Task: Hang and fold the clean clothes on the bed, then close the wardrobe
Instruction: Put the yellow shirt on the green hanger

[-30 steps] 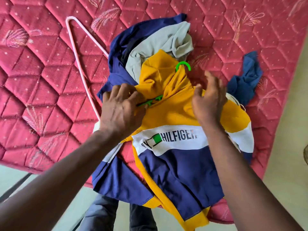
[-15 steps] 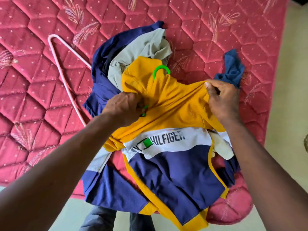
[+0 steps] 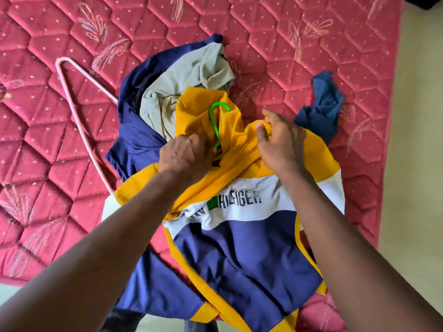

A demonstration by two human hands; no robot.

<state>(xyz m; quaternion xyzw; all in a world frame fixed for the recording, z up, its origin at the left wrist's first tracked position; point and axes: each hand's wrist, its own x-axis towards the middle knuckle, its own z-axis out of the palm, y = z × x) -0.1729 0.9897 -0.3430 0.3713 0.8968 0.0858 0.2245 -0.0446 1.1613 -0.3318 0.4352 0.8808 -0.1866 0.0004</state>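
On the bed (image 3: 60,188), yellow shirt (image 3: 242,168) with green hanger (image 3: 217,121) hook protruding at 12 o'clock; left hand (image 3: 184,156) grip curled on the collar, right hand (image 3: 280,142) pinching shoulder cloth. Risk: uneven tugging may unseat the hanger

Printed word: "HILFIGER" is read in dark blue capitals.
Carrier: the word is printed on the white band (image 3: 275,200) across the yellow, white and navy shirt (image 3: 242,255).
Beside it: a green square (image 3: 213,203) is printed just left of the word.
Partly lost: the letters left of that square are creased and cannot be read.
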